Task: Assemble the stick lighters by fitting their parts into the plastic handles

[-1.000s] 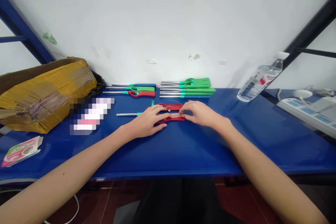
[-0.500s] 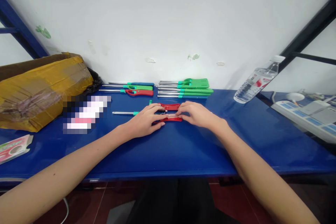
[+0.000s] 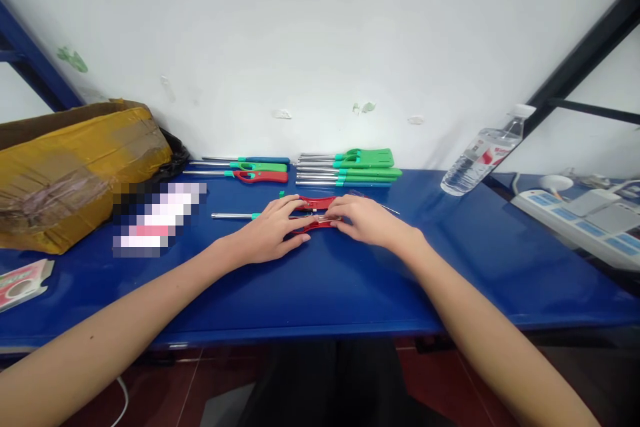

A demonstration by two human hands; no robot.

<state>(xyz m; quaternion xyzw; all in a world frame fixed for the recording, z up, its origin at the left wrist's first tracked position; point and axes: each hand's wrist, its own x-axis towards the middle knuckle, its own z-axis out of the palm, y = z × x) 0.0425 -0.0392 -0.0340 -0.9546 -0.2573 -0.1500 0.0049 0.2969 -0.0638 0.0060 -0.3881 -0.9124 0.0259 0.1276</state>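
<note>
A red utility lighter lies opened on the blue table, its casing in two halves. The upper casing half (image 3: 319, 203) is behind the lower casing half (image 3: 327, 225), which has clear and metallic parts in it. Out to the left runs its metal tube (image 3: 230, 216) with a teal collar. My left hand (image 3: 270, 232) is closed on the casing's left part, thumb in front and fingers over the top. At the right end, the bent fingers of my right hand (image 3: 370, 221) grip the lower half and partly hide it. A small green piece (image 3: 282, 194) lies behind my left hand.
Whole lighters lie by the wall: a left group with a red lighter (image 3: 263, 176), and a right stack with a green lighter (image 3: 370, 158). A taped carton (image 3: 85, 173) is left; a water bottle (image 3: 480, 157) and a power strip (image 3: 575, 223) are right.
My right hand has shifted slightly left over the lower casing half and covers more of it. My left hand holds its place. The whole view has moved a little.
</note>
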